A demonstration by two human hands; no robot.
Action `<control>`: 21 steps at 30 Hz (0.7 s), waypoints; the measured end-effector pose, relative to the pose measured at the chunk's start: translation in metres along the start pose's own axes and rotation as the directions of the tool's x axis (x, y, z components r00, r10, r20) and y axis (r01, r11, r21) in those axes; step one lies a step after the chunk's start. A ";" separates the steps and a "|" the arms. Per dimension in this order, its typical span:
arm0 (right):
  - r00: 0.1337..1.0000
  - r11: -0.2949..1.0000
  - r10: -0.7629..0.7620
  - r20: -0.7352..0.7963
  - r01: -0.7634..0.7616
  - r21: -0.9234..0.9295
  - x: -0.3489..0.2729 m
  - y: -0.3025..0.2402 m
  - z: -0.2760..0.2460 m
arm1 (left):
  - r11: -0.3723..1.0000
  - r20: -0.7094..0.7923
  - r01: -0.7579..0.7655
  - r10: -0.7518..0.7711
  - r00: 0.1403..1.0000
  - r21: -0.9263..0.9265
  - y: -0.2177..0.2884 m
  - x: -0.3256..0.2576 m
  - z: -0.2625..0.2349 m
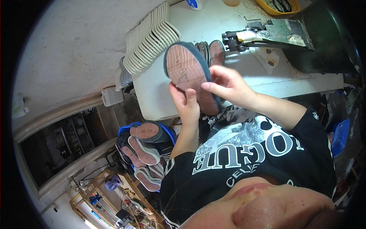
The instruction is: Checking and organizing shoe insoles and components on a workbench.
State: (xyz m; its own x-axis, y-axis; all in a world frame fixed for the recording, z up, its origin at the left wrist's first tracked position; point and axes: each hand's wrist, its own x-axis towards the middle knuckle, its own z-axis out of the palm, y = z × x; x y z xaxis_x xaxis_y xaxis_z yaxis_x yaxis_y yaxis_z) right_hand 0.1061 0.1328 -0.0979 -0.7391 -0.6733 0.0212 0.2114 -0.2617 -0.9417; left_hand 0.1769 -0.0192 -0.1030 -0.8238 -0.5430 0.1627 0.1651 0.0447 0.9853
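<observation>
Between my hands I hold a shoe sole (186, 65), tilted up over the table's near edge. Its face is pinkish brown with pale stitched lines, and a dark blue-grey rim runs around it. My left hand (185, 103) grips its left edge, thumb on the face. On the right edge, my right hand (228, 86) pinches the rim with thumb and fingers. Just behind it on the table stands a row of similar dark-rimmed soles (216, 53), partly hidden by the held one.
A long stack of cream soles (152, 38) leans at the table's back left. The sewing machine (274, 33) occupies the right side of the white table (156, 93). A yellow basket (280, 7) sits at the far edge. Below left, a blue bin (124, 129) overflows with soles.
</observation>
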 end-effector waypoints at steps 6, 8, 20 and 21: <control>0.965 0.993 -0.119 0.233 0.112 0.043 -0.008 -0.055 -0.034 | 0.883 0.355 0.297 -0.165 0.920 -0.362 0.035 0.037 0.033; 0.933 0.907 -0.023 0.359 -0.131 0.401 -0.011 -0.051 -0.051 | 0.832 0.368 0.343 -0.184 0.912 -0.435 0.047 0.037 0.053; 0.975 0.963 0.198 -0.105 -0.213 -0.163 -0.014 -0.061 -0.057 | 0.974 0.162 -0.112 0.144 0.976 -0.195 0.016 0.044 0.096; 0.963 0.961 0.199 -0.179 -0.228 -0.156 -0.015 -0.062 -0.058 | 0.984 0.169 -0.047 0.076 0.983 -0.173 0.014 0.047 0.096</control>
State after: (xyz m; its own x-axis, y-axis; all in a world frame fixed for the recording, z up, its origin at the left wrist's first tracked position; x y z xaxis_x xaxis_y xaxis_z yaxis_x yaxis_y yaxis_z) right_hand 0.0673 0.1991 -0.0592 -0.7846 -0.5768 -0.2275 0.2716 0.0101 -0.9624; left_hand 0.0882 0.0358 -0.0764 -0.8887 -0.3883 0.2439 0.2946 -0.0760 0.9526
